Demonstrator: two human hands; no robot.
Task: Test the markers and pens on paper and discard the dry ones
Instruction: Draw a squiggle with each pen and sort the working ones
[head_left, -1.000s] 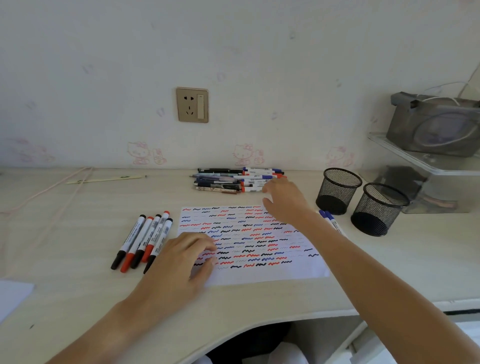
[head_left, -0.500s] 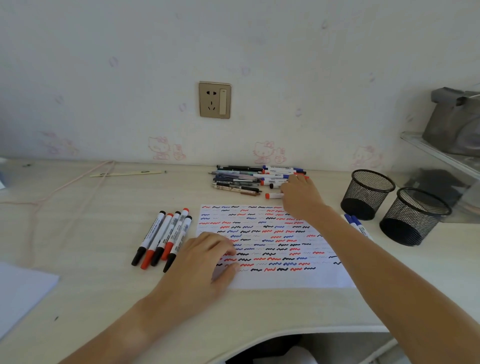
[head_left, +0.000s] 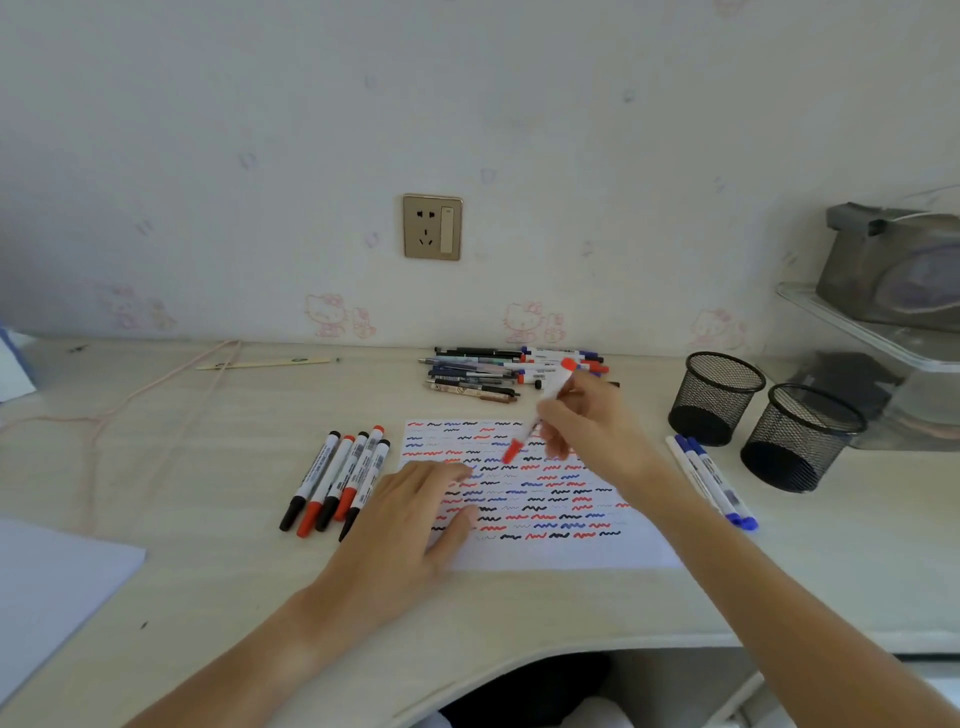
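While my right hand (head_left: 587, 426) pinches a red marker (head_left: 540, 413) in curled fingers, its capped red end hangs over the upper part of the paper (head_left: 571, 551), whose rows of squiggles run below my knuckles. My left hand (head_left: 410, 525) lies flat, fingers nearly straight, pressing the paper's left edge. Just left of those fingers lie five markers (head_left: 337, 480). Beyond my right fingertips sits the pile of pens (head_left: 483, 371); right of my wrist, two blue markers (head_left: 711, 480) and two mesh cups (head_left: 753, 415).
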